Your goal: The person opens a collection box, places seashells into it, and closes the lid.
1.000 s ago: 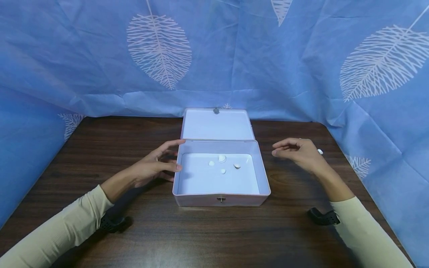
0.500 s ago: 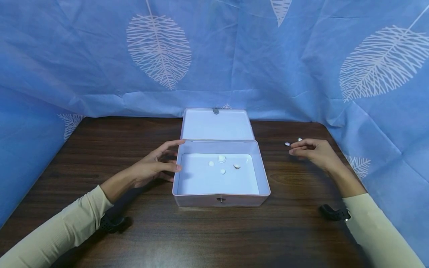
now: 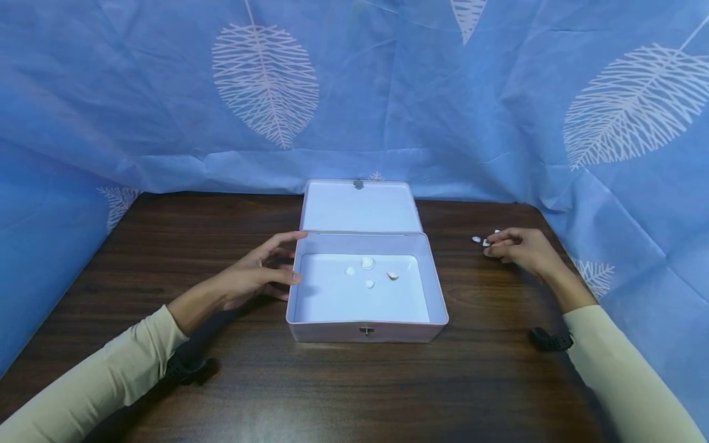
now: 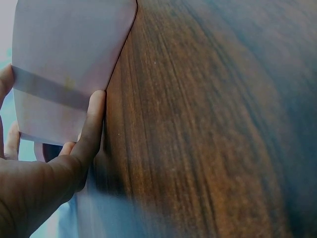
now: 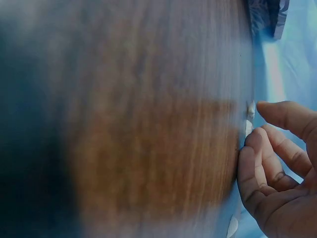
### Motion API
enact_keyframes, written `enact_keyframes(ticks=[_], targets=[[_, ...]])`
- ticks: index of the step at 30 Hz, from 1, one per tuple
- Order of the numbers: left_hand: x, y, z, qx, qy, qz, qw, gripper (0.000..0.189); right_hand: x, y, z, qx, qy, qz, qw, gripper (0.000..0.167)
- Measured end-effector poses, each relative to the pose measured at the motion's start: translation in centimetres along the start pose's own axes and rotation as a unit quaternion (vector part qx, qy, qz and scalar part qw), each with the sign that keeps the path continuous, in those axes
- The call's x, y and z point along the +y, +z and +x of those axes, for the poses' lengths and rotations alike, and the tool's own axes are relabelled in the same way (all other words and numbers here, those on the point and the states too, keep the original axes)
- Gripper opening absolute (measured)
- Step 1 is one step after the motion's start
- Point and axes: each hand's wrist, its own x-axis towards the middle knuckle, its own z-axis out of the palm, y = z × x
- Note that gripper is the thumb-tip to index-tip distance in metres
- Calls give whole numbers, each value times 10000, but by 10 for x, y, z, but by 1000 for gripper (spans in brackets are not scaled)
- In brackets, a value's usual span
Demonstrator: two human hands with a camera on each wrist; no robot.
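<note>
A pale pink box (image 3: 365,331) with a white inside stands with its lid (image 3: 359,206) folded back. Several small white seashells, one of them a shell (image 3: 368,263) larger than its neighbours, lie on its floor. My left hand (image 3: 257,271) steadies the box's left side, index finger and thumb spread along the rim; in the left wrist view its extended fingers (image 4: 94,114) touch the outer wall. On the right, my right hand (image 3: 520,249) is low over the table, fingertips around a small shell (image 3: 486,242). In the right wrist view a gap separates the fingertips beside that shell (image 5: 249,128).
Another shell (image 3: 476,239) lies just left of the right hand's fingertips, and one more (image 3: 496,231) shows behind them. The dark wooden table (image 3: 354,394) meets a blue leaf-patterned cloth (image 3: 388,92) at the back and sides.
The right hand has moved rightward from near the box to the loose shells and lowered its fingertips around one, uncovering others. The left hand and box have stayed put.
</note>
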Motion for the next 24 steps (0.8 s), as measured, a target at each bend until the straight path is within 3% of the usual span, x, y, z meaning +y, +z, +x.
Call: enact_keyframes(ticks=[11, 24], targets=[[-1, -1, 0, 25, -42, 14, 10000, 94, 1, -1, 10, 25, 189, -517, 9985, 54], [-1, 0, 1, 43, -36, -32, 10000, 93, 1, 2, 12, 143, 262, -586, 9978, 51]])
